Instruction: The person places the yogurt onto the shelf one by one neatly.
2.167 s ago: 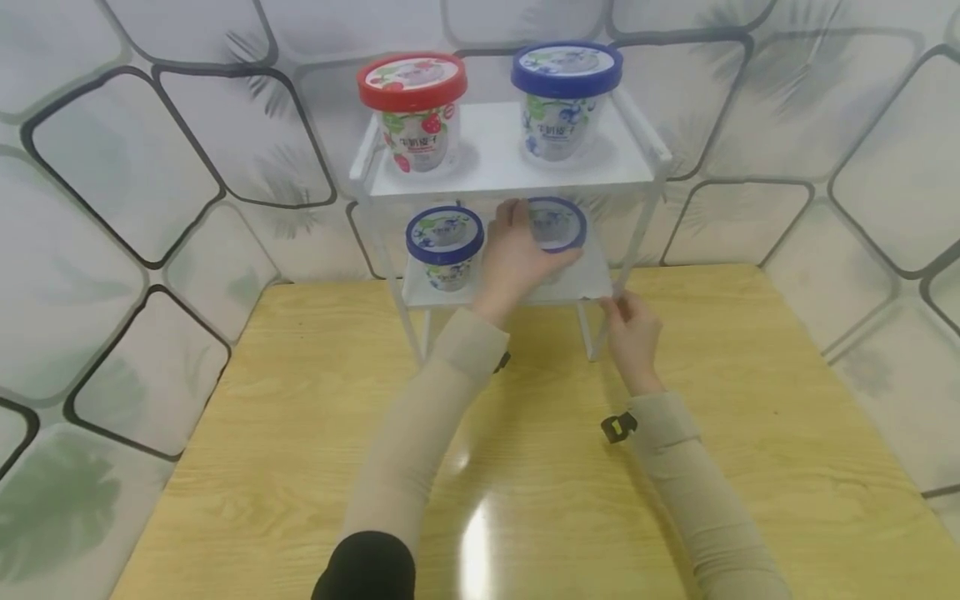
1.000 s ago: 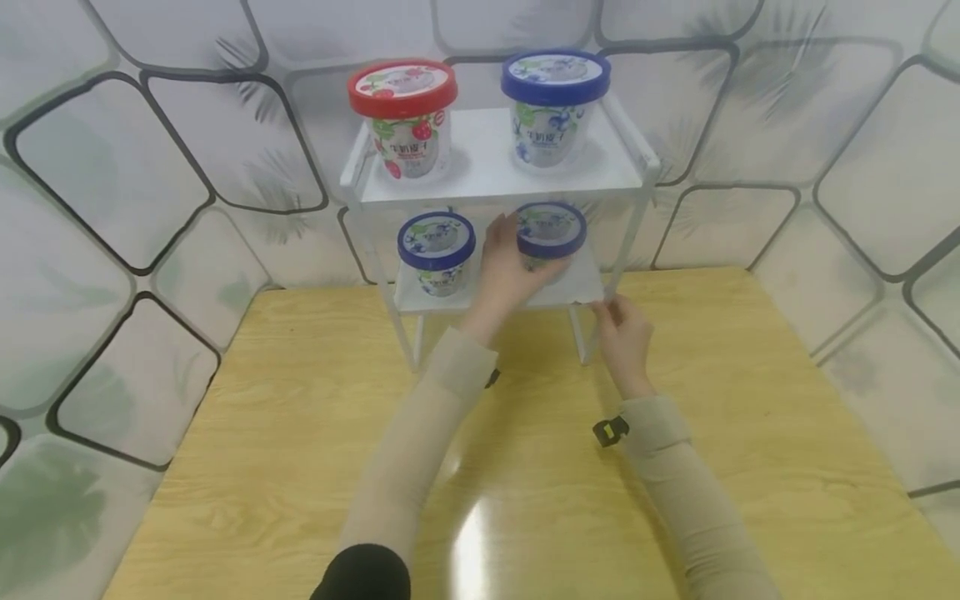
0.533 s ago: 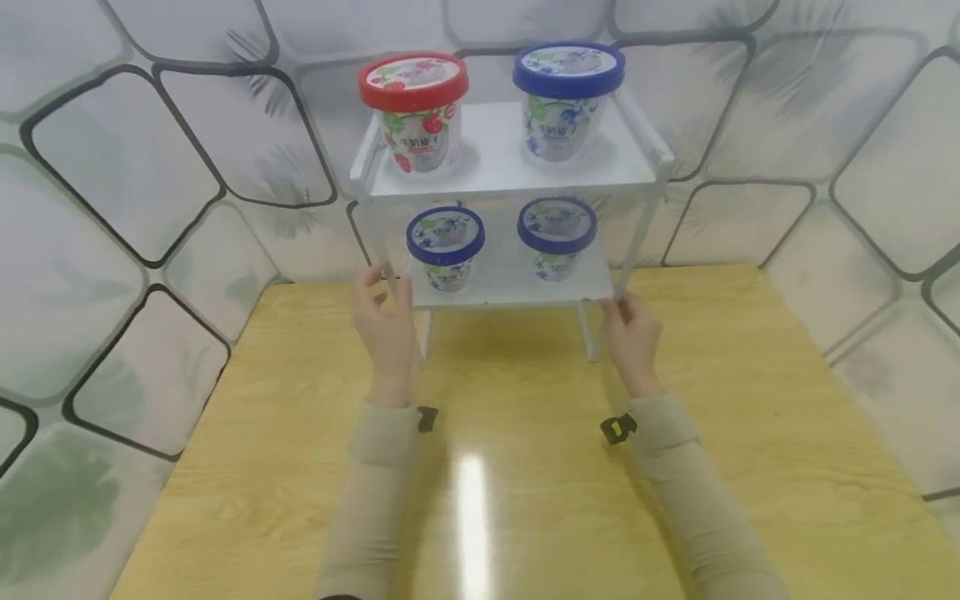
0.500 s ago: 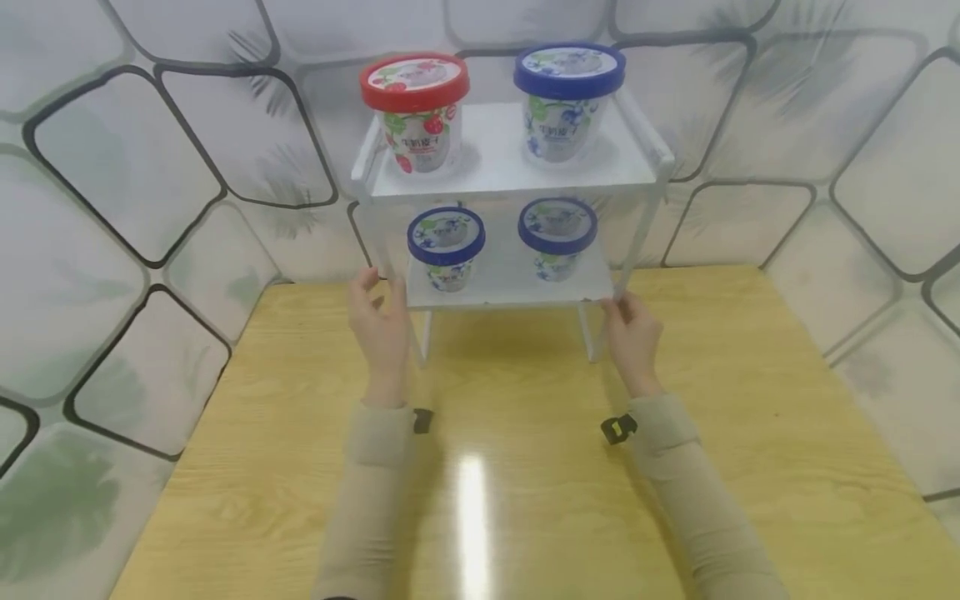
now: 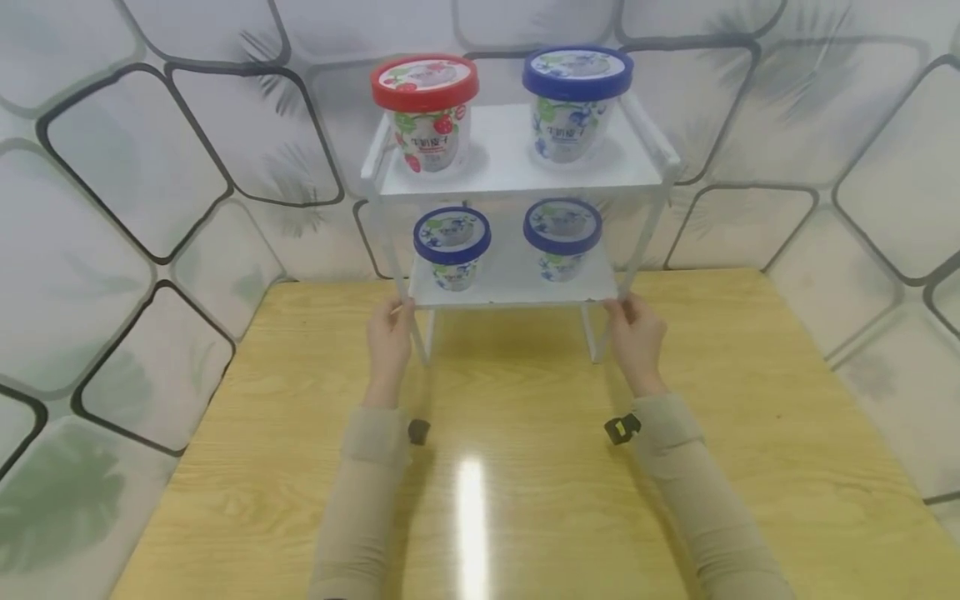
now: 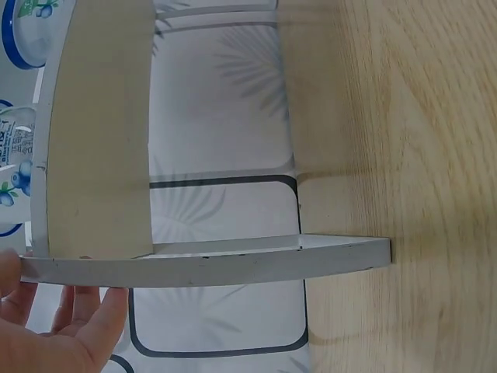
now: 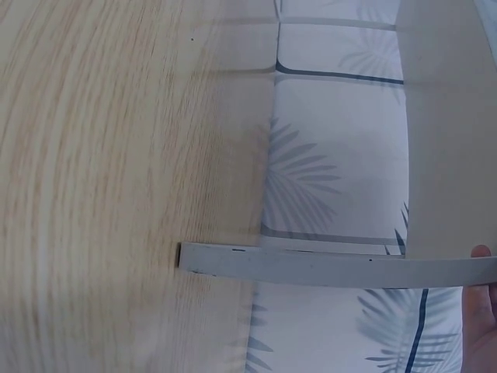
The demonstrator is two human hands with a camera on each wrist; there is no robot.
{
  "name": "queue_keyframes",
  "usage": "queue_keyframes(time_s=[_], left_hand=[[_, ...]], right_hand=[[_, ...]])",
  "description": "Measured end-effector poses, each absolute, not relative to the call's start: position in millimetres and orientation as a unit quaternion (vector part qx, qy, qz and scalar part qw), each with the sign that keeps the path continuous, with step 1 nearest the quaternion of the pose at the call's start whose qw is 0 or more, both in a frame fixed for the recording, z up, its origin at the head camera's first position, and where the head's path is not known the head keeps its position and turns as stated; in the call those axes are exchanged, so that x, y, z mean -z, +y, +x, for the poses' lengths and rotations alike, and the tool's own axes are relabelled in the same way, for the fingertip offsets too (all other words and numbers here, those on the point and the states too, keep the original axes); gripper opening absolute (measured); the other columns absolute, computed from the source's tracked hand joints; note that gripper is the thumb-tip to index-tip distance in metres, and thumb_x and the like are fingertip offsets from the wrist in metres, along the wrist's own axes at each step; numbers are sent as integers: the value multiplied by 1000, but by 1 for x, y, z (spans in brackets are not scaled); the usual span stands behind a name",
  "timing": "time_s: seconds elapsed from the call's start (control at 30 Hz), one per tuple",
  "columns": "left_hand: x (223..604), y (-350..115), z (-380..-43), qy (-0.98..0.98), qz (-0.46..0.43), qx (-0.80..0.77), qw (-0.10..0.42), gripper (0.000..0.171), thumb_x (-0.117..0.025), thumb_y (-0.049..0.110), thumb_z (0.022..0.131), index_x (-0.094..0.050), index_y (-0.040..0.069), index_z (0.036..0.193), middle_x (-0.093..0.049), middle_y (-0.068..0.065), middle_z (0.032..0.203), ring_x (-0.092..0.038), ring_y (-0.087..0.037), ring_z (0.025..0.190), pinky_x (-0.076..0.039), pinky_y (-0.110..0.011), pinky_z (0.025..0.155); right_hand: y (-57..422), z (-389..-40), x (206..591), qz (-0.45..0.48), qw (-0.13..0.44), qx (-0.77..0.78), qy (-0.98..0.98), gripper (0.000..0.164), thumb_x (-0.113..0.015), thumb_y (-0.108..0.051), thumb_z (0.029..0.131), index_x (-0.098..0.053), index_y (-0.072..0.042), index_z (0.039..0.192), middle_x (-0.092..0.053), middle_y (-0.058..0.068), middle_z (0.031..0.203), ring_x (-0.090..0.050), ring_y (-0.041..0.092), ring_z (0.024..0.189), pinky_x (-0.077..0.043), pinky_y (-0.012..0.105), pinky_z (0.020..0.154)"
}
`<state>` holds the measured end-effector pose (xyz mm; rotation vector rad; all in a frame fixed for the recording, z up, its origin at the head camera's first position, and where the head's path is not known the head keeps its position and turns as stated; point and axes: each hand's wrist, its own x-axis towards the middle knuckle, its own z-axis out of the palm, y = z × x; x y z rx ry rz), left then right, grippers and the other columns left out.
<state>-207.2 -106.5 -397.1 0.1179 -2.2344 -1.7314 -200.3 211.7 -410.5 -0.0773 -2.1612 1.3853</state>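
Note:
In the head view, a white two-tier shelf rack (image 5: 510, 285) stands on the table with its front legs towards me. My left hand (image 5: 388, 337) grips the left front leg at lower-shelf height; the left wrist view has its fingers (image 6: 101, 330) around that leg. On the opposite side, my right hand (image 5: 637, 337) pinches the right front leg, mostly cut off in the right wrist view. The top shelf bears a red-lidded strawberry tub (image 5: 427, 133) and a blue-lidded blueberry tub (image 5: 573, 125). Two blue-lidded tubs stand below, one left (image 5: 453, 242), one right (image 5: 562, 229).
The rack stands near the back of a wood-grain table (image 5: 517, 500). Behind and on both sides rise walls (image 5: 187, 125) patterned with dark outlines and leaves. A bright reflection lies on the tabletop between the forearms.
My left hand has let go of the lower right tub and moved left and down to the left front leg, which it now grips. The right hand has stayed at its leg.

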Motion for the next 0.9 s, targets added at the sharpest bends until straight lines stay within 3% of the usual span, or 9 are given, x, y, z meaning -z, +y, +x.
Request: queue_keyframes(time_s=[0.23,0.47,0.6,0.73,0.9], left_hand=[[397,-106,-208,-775,53,609,162,27,-48,23,92,-56,0,105,-60,-14,101,-57,-26,98,-47,-39,84],[396,-105,-208,-768,66,615,167,27,-48,22,92,-55,-1,104,-60,-16,101,-57,-27,97,-48,-40,83],[400,-106,-208,-781,39,602,161,31,-47,25,92,-52,0,110,-54,-15,113,-53,-29,104,-45,-41,87],[405,-102,-198,-809,-10,566,155,42,-47,25,92,-41,2,126,-42,-15,128,-42,-30,115,-38,-44,94],[407,-93,-177,-850,-78,481,199,54,-49,20,91,-26,-1,135,-30,-22,135,-29,-32,123,-26,-46,102]], right_hand=[[211,-201,412,-21,275,-520,-809,33,-58,-23,85,-58,3,106,-62,18,101,-60,27,91,-51,36,79],[209,-205,412,-12,281,-519,-807,31,-59,-20,85,-58,3,105,-62,17,101,-60,27,92,-51,35,79],[212,-205,412,-12,265,-519,-812,34,-57,-24,86,-57,2,108,-61,18,103,-59,28,93,-50,36,80],[216,-198,413,5,251,-502,-827,35,-51,-24,90,-54,2,113,-59,19,107,-56,29,98,-48,38,84],[209,-179,404,68,311,-453,-833,41,-48,-12,90,-40,8,124,-45,25,124,-40,35,116,-32,44,99]])
